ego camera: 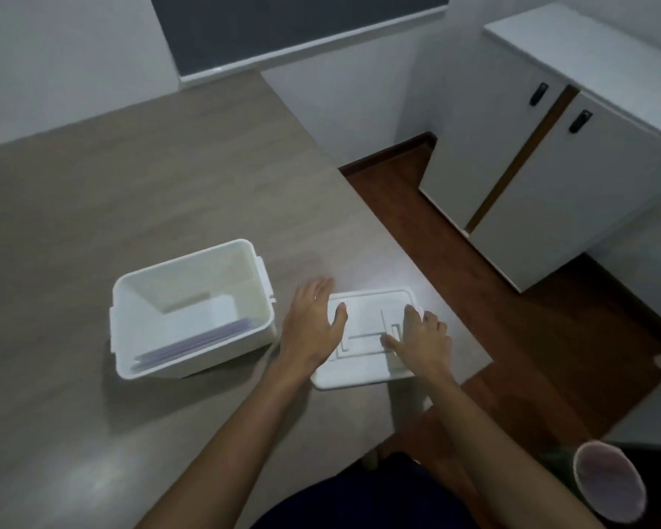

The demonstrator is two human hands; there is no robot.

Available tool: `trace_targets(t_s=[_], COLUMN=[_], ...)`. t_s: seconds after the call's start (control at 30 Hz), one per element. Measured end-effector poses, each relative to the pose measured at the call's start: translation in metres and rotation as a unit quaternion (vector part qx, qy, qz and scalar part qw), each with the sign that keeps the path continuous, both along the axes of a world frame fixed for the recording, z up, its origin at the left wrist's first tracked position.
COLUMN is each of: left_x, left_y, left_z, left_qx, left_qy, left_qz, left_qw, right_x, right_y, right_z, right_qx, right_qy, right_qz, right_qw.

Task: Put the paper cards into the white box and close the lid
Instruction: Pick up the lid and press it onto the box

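The white box [203, 358] stands open on the table, left of centre. Several paper cards [195, 337], pale with purple edges, lie stacked inside against its near wall. The white lid [363, 313] lies flat on the table to the right of the box, close to the table's right edge. My left hand [311, 326] holds the lid's left edge, thumb on top and fingers along the side. My right hand [420, 339] grips the lid's right side, with its fingers over the top near the handle recess.
The grey wooden table [130, 185] ends just right of the lid, with brown floor [474, 261] beyond. A white cabinet [550, 185] stands at the right. A pinkish cup [607, 484] sits at the bottom right by my right forearm.
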State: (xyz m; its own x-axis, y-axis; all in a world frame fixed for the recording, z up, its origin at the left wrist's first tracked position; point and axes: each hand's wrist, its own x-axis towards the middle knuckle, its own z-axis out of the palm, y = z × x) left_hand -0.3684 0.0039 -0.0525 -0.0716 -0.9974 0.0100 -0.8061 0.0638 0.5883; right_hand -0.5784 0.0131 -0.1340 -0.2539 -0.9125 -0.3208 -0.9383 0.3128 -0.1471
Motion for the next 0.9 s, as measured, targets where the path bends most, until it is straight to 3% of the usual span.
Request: trace_targets(t_s=[0.1,0.23,0.37,0.47,0.6,0.73,0.9], left_x=[-0.028,-0.043,-0.054,-0.052,-0.031,0.026,0.129], left_y=[0.013,0.025,0.019,0.006,-0.009,-0.014,0.007], left_z=[-0.044,-0.077,-0.066,-0.036,0.017,0.059,0.066], left_qx=[0.140,0.257,0.246,0.220,0.100,-0.001,-0.009], left_qy=[-0.073,-0.064,0.029,0.113,0.088,0.069,0.059], left_qz=[0.089,0.177,0.206,0.229,0.241,0.327,0.444], left_qw=[0.983,0.948,0.947,0.941,0.961,0.942,0.894], right_x=[-0.022,-0.036,-0.042,-0.042,-0.016,0.042,0.137], right_y=[0.009,0.015,0.013,0.001,-0.031,-0.066,-0.088], right_z=[-0.005,-0.011,-0.011,-0.005,0.029,0.068,0.087], right_qx=[-0.008,-0.031,-0.052,-0.084,-0.136,-0.190,-0.155], right_qy=[-0.011,-0.019,-0.069,-0.174,-0.320,-0.394,-0.387], right_qz=[-0.024,-0.050,-0.115,-0.185,-0.238,-0.160,-0.023], right_qw=[1.000,0.998,0.990,0.964,0.907,0.885,0.909])
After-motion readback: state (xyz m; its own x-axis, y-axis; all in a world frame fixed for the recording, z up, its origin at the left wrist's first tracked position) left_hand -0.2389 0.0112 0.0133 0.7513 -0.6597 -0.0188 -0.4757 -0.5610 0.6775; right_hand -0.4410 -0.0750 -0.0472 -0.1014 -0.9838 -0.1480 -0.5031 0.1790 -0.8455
